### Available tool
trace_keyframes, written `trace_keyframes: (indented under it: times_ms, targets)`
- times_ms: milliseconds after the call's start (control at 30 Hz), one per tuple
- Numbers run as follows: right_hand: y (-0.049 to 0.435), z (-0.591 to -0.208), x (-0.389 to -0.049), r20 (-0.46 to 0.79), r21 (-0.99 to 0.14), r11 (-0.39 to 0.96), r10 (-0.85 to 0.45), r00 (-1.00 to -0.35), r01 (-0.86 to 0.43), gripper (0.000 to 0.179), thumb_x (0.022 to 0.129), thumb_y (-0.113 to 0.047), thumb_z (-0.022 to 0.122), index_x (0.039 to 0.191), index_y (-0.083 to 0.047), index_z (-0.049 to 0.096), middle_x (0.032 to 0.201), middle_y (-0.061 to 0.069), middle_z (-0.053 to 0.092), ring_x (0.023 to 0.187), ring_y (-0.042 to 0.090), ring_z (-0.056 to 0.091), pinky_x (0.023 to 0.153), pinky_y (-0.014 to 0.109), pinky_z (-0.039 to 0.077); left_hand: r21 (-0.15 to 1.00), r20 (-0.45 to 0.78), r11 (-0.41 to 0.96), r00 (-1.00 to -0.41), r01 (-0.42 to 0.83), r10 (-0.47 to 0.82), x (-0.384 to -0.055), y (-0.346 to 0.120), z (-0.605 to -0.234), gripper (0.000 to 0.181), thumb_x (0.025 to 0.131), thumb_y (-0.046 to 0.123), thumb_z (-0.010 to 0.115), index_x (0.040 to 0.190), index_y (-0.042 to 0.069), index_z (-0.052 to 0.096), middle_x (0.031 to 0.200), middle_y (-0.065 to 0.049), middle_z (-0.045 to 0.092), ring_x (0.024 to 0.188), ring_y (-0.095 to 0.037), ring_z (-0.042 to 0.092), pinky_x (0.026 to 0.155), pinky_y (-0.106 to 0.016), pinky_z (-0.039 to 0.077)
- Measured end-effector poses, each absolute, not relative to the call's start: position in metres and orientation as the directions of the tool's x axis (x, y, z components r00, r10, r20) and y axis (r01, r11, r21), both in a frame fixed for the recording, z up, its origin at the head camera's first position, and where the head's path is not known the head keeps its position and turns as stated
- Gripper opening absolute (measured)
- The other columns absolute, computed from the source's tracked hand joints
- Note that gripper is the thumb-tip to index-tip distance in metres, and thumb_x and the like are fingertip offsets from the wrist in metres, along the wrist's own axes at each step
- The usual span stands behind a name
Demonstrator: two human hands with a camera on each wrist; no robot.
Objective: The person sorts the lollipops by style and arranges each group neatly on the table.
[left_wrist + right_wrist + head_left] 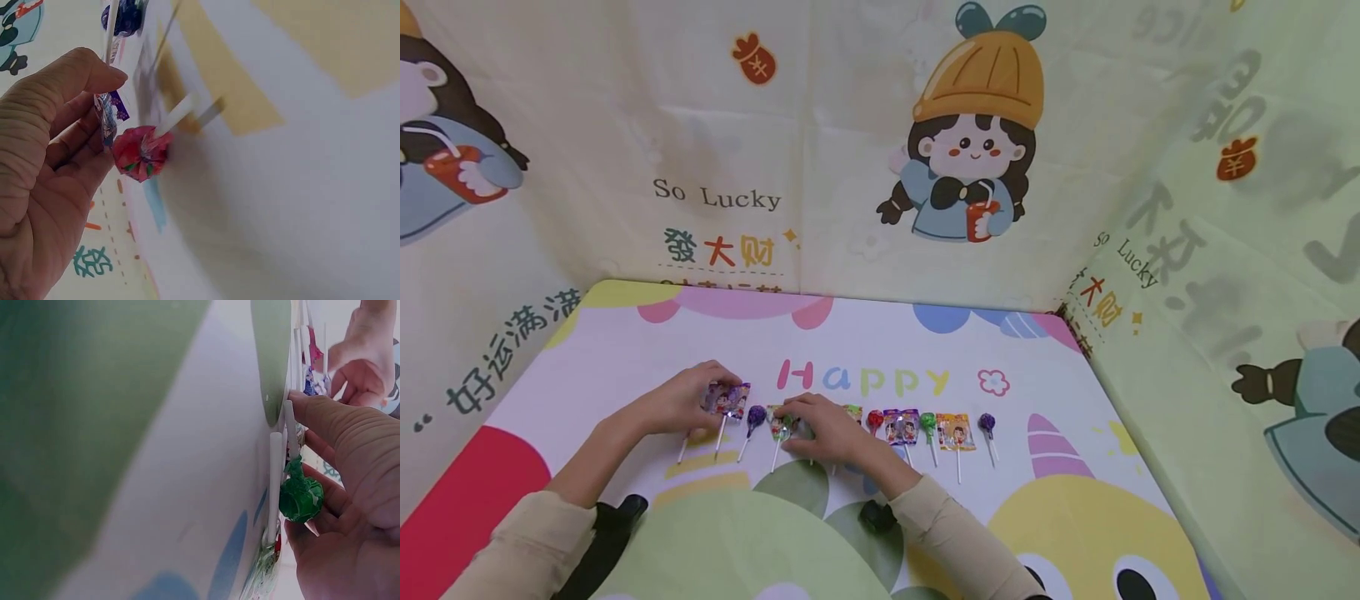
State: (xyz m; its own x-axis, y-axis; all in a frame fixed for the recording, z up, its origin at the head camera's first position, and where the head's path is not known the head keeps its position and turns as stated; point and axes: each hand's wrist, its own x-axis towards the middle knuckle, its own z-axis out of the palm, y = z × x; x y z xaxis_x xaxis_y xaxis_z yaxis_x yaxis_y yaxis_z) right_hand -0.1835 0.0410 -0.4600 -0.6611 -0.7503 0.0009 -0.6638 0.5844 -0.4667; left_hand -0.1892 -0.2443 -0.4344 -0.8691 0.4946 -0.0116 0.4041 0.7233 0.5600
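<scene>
In the head view my left hand (685,402) pinches a flat lollipop in a purple wrapper (733,400) between thumb and fingers, its stick pointing towards me. A red round lollipop (142,153) lies beside that hand in the left wrist view. Between the hands is a purple round lollipop (756,415). My right hand (835,429) pinches a flat lollipop with a green-edged wrapper (781,425), partly covered by the fingers. Under the right palm sits a green round lollipop (301,501), hidden from the head view.
Rightwards the row goes on: a red round lollipop (875,420), a flat purple one (901,425), a green round one (928,423), a flat orange one (956,432) and a purple round one (987,423). Printed cloth (842,208) hangs behind the patterned table (760,337).
</scene>
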Motion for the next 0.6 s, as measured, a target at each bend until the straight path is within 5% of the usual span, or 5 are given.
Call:
trace_keyframes:
  times_ms: [600]
  targets:
    - [0.042, -0.462, -0.184, 0.028, -0.478, 0.566, -0.754, -0.656, -0.671, 0.046, 0.097, -0.027, 0.072, 0.141, -0.018, 0.06, 0.147, 0.005, 0.056, 0.137, 0.02, 0.05, 0.113, 0.031, 0.042, 0.597, -0.047, 0.738, -0.905, 0.314, 0.423, -0.23, -0.244, -0.432, 0.029, 0.084, 0.005, 0.079, 0.111, 0.0, 0.07, 0.098, -0.004, 0.067, 0.097, -0.026, 0.058, 0.091, -0.049, 0.057]
